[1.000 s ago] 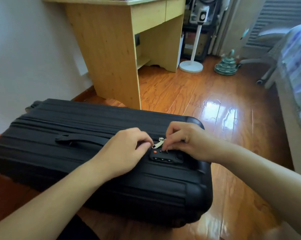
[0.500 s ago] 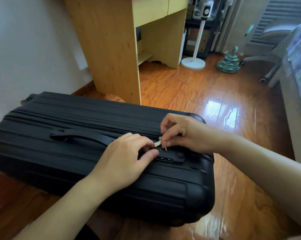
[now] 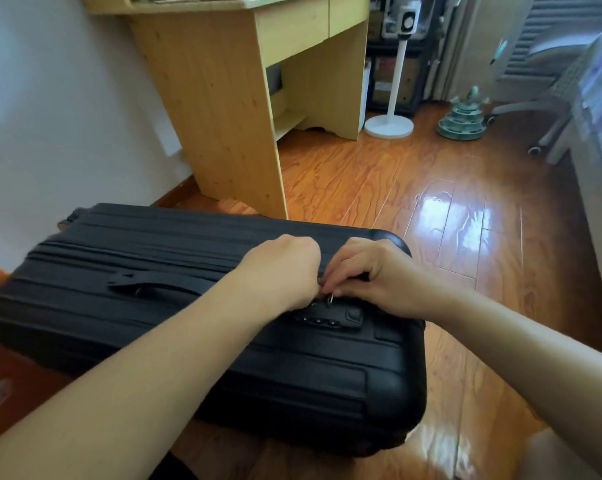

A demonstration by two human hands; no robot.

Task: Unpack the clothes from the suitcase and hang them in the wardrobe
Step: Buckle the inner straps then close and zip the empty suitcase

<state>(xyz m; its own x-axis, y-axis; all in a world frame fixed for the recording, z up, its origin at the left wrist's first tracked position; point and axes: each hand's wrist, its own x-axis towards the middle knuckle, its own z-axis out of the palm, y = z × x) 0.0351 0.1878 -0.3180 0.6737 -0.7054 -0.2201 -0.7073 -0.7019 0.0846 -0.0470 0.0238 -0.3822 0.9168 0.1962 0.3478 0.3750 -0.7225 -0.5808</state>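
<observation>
A black ribbed hard-shell suitcase (image 3: 161, 327) lies closed on its side on the wooden floor, its carry handle (image 3: 154, 285) facing up. Its combination lock (image 3: 327, 317) sits near the right end. Just above the lock my right hand (image 3: 379, 275) pinches a small metal zipper pull (image 3: 330, 299). My left hand (image 3: 282, 271) is curled right beside it, fingertips meeting the right hand's at the zipper; what they hold is hidden. No clothes and no wardrobe show in this view.
A pale wooden desk (image 3: 230, 109) stands just behind the suitcase against the white wall. A white fan stand (image 3: 389, 123) and a green tiered toy (image 3: 464, 117) sit on the floor farther back. A bed edge (image 3: 597, 188) runs along the right.
My left hand has slid up and right from the lock to meet my right hand at the zipper. The metal pull, lying flat and plainly visible before, is now mostly covered.
</observation>
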